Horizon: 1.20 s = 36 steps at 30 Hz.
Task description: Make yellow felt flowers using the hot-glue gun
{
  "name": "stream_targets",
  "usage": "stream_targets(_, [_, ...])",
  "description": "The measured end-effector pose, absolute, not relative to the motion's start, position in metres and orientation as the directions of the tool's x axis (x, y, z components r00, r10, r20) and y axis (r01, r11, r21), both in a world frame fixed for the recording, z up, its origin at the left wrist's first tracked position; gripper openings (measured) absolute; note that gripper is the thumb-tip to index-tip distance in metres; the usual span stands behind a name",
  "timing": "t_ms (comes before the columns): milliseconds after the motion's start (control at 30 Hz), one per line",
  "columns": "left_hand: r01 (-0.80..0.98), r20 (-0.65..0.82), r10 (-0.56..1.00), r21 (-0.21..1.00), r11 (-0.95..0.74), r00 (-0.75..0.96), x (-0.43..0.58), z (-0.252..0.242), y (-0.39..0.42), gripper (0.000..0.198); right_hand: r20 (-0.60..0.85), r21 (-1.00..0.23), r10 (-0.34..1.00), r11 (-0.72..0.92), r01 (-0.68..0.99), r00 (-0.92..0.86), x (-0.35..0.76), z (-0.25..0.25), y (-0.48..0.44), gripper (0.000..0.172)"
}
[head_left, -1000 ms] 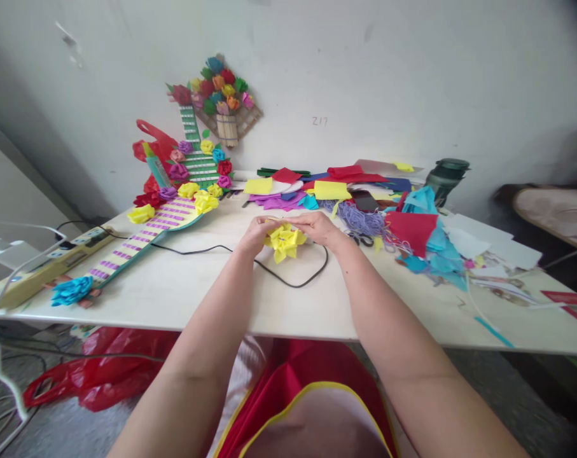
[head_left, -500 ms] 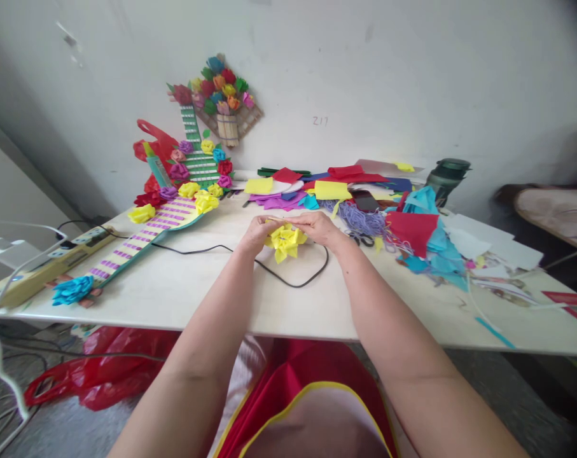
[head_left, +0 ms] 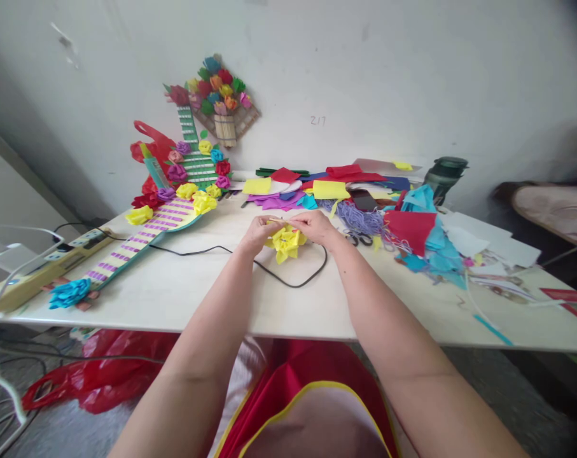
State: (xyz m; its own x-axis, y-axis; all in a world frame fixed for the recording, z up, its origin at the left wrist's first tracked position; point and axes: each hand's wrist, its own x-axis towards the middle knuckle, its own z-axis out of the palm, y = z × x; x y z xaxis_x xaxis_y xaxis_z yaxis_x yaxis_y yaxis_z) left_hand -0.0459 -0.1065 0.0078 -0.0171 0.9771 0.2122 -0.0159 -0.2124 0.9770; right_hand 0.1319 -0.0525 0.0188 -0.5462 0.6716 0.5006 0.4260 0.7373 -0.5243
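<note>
A yellow paper flower (head_left: 287, 243) is just in front of my hands, over the middle of the table. My left hand (head_left: 259, 232) is closed at its upper left, on one end of a thin light-coloured stick (head_left: 277, 221). From the right, my right hand (head_left: 314, 226) pinches the stick's other end with fingers together. The fingertips of both hands nearly meet behind the flower, and part of the stick is hidden by them.
A black cable (head_left: 292, 285) loops around the flower. At left lies a guitar-shaped craft (head_left: 145, 238) with paper flowers, beside a power strip (head_left: 44, 267). Coloured paper (head_left: 331, 189), purple yarn (head_left: 362, 218), scissors (head_left: 359, 240) and a dark bottle (head_left: 444, 178) stand or lie behind and right.
My fingertips have shifted slightly around the stick, and more of it shows between them. The flower stays in nearly the same place.
</note>
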Motion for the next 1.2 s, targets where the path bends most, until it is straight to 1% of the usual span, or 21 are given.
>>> stream_targets(100, [-0.023,0.206,0.978,0.978,-0.206,-0.02,-0.0455,0.008,-0.1071,0.033,0.518,-0.493,0.661,0.749,0.443,-0.543,0.1317,0.0198,-0.0517,0.02])
stream_targets(200, [-0.031,0.189,0.982,0.981,-0.19,-0.025,-0.0455,0.0076,-0.1069,0.032,0.523,-0.49,0.661,0.75,0.445,-0.538,0.1314,0.0198,-0.0508,0.018])
stream_targets(433, [-0.039,0.176,0.984,0.984,-0.176,-0.007,-0.0454,0.0068,-0.1053,0.031,0.528,-0.548,0.68,0.73,0.408,-0.508,0.1299,0.0176,-0.0485,0.015])
stream_targets(667, [-0.058,0.149,0.988,0.987,-0.151,-0.039,-0.0438,0.0068,-0.1045,0.03,0.522,-0.588,0.711,0.7,0.405,-0.472,0.1283,0.0189,-0.0459,0.01])
stream_targets(1000, [-0.05,0.157,0.987,0.986,-0.159,-0.032,-0.0425,0.0062,-0.1042,0.025,0.518,-0.645,0.726,0.679,0.351,-0.452,0.1247,0.0204,-0.0468,0.006])
stream_targets(1100, [-0.068,0.158,0.987,0.985,-0.16,-0.032,-0.0431,0.0058,-0.1035,0.024,0.518,-0.649,0.734,0.672,0.357,-0.44,0.1243,0.0214,-0.0477,0.006])
stream_targets(1200, [-0.083,0.163,0.986,0.983,-0.164,-0.017,-0.044,0.0044,-0.1022,0.029,0.507,-0.636,0.746,0.662,0.397,-0.431,0.1239,0.0235,-0.0501,0.007])
